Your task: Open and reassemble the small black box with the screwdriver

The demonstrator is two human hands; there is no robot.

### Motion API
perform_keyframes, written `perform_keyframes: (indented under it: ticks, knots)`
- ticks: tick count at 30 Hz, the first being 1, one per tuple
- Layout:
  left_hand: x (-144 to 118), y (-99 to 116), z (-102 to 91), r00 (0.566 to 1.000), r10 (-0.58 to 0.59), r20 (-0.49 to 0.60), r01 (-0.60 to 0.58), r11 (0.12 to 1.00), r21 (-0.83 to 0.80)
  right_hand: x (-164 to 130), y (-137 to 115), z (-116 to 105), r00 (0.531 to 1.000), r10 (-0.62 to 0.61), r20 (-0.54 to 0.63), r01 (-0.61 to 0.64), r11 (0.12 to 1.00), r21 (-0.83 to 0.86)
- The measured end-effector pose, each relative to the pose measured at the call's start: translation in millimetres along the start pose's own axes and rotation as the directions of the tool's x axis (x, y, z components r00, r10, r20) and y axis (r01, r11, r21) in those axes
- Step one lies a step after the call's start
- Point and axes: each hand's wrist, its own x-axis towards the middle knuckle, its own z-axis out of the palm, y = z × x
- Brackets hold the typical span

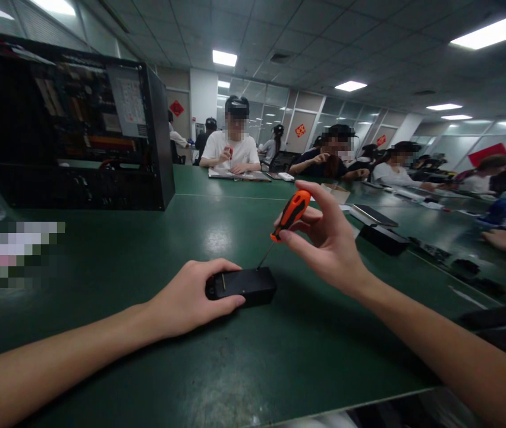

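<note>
1 open computer case (74, 125): black metal, boxy, side panel off, circuit boards and cabling visible inside; stands at the far left of the table.

1 table (154, 362): long, dark green, smooth and faintly glossy, with ceiling lights reflected in it.

1 left hand (188, 297): lies flat on the table, fingers curled around the left end of the small black box and pressed against it, thumb along its near edge.

1 small black box (246, 285): rectangular, matte, plastic-looking, rounded corners, a thin slot on its top face; sits on the table near the middle, between the 2 hands.

1 screwdriver (291, 213): orange and black ribbed handle, thin bare metal shaft, tilted; its tip meets the far right corner of the box's top.

1 right hand (326, 241): raised above the table, thumb and fingers pinching the screwdriver handle.

2 flat dark devices (375, 215), slab-shaped, lie just right of that hand.

At least 4 seated people (232, 148) work along the table's far side, 1 holding a red-handled tool.
</note>
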Motion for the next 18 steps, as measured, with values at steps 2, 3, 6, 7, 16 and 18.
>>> perform_keyframes:
  ticks: [2, 3, 6, 7, 16, 18]
  knots:
    - [-0.1, -1.5, 0.6, 1.0, 0.01, -0.007, -0.01, 1.0, -0.003, -1.1, -1.8, 0.2, 1.0, 0.002, 0.022, -0.002, 1.0, 0.023]
    - [-0.2, -2.4, 1.1, 1.0, 0.016, -0.014, -0.016, 1.0, -0.005, -1.6, -2.1, 0.4, 1.0, -0.01, 0.019, 0.01, 1.0, 0.013]
    - [-0.6, -4.4, 2.2, 0.999, 0.026, -0.028, -0.026, 1.0, -0.01, -1.6, -0.8, 1.0, 0.999, -0.032, -0.029, 0.03, 0.998, -0.06]
    - [-0.8, -4.6, 2.4, 0.999, 0.026, -0.032, -0.027, 1.0, -0.007, -1.0, -0.1, 1.1, 0.999, -0.029, -0.043, 0.026, 0.997, -0.073]
    - [-1.0, -3.3, 2.4, 0.999, 0.041, -0.015, -0.041, 0.999, 0.005, -3.6, -12.4, 5.8, 0.993, -0.047, -0.104, 0.051, 0.998, 0.036]
    - [-1.1, -4.4, 2.9, 0.999, 0.043, -0.005, -0.043, 0.999, 0.002, -6.5, -17.2, 8.3, 0.996, -0.031, -0.085, 0.036, 0.998, 0.052]
